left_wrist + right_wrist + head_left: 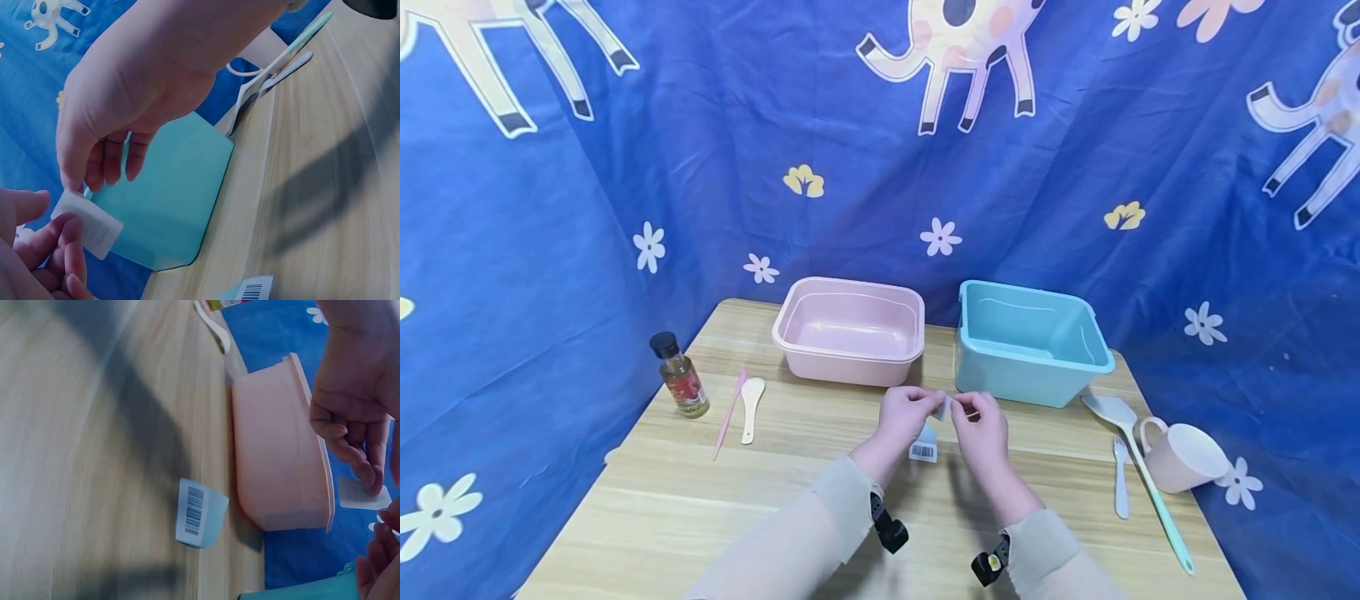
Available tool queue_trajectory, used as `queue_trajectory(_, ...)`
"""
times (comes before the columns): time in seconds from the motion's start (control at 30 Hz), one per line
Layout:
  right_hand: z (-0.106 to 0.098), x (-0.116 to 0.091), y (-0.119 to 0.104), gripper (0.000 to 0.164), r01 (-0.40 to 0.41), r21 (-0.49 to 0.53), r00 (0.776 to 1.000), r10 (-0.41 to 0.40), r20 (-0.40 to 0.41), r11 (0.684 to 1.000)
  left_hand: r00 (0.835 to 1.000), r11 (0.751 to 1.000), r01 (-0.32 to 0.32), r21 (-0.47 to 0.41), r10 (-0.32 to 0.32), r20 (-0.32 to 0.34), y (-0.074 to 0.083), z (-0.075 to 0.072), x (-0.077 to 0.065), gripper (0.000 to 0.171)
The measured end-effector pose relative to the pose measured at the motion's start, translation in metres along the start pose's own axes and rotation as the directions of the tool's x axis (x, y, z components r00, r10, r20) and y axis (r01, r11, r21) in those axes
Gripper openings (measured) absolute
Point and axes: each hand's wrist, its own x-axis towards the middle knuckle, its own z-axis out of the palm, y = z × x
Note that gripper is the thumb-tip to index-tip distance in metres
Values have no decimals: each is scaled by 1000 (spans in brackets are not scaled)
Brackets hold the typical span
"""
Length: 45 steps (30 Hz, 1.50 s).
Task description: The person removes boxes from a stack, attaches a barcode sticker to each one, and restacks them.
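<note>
Both hands meet above the table in front of the bins, at a small white card [89, 226] with faint print. My left hand [901, 417] holds the card between thumb and fingers. At its upper edge, the fingertips of my right hand [981, 429] pinch a corner. Below the hands, a light blue piece with a white barcode label [195, 512] lies on the table; the left forearm and hand partly overlap it in the head view. Just behind the hands stand a pink bin [850, 367] and a turquoise bin [1022, 375].
To the left are a dark-capped sauce bottle [685, 383], a pink stick [728, 417] and a white spoon [750, 408]. On the right lie a small fork [1121, 479], a long-handled spatula [1150, 475] and a pink mug [1183, 458] on its side. A blue patterned cloth [850, 225] hangs behind.
</note>
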Motion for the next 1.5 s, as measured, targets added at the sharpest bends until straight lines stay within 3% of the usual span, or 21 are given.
queue_trajectory(0.1,2,-2,1,7,154,-51,988,-155,-19,987,1000,1000,-8,-7,8,-4,0,0,0,22)
queue_trajectory(0.27,3,-4,3,11,353,-129,934,-357,-6,927,1000,1000,12,-2,-12,-3,0,-2,0,18)
queue_trajectory(0.4,2,-4,6,14,468,-215,881,-470,45,857,999,999,36,2,-36,-4,0,-2,0,14)
queue_trajectory(0.6,1,-3,10,17,606,-332,787,-606,118,723,999,999,22,29,-21,-29,0,-4,-1,9)
queue_trajectory(0.67,0,-3,10,16,626,-333,772,-620,138,705,999,999,19,35,-18,-32,0,-5,-1,7)
queue_trajectory(0.7,0,-3,9,15,621,-324,778,-612,141,714,999,999,19,33,-18,-31,0,-6,-1,7)
queue_trajectory(0.73,-1,-3,9,15,601,-305,796,-590,137,739,999,999,16,34,-16,-28,0,-6,-1,6)
queue_trajectory(0.8,-4,-2,7,14,488,-250,872,-477,107,836,1000,999,9,39,-8,-15,2,-8,-1,6)
queue_trajectory(0.87,-9,2,4,16,286,-162,958,-278,66,945,1000,998,-10,60,10,15,3,-11,-1,6)
queue_trajectory(0.9,-13,5,3,17,161,-98,986,-156,62,982,999,997,-21,74,18,38,5,-13,-1,6)
queue_trajectory(0.93,-17,9,3,19,33,-25,996,-31,78,999,997,995,-37,94,31,64,6,-15,-2,6)
queue_trajectory(0.97,-21,13,3,22,-96,49,990,90,109,994,995,992,-53,115,43,91,6,-17,-2,7)
queue_trajectory(1.03,-30,21,4,27,-297,178,943,259,209,938,987,984,-90,153,67,147,7,-18,-2,7)
queue_trajectory(1.13,-40,27,7,30,-459,266,868,362,341,848,975,973,-128,191,88,204,5,-17,-1,7)
queue_trajectory(1.2,-44,27,9,27,-487,286,850,372,372,825,971,968,-140,208,93,219,4,-15,0,7)
queue_trajectory(1.3,-47,27,12,21,-494,286,845,374,383,821,969,965,-139,220,87,230,4,-12,-1,7)
queue_trajectory(1.5,-48,25,18,4,-485,273,850,374,371,831,970,964,-124,237,68,233,1,-5,0,7)
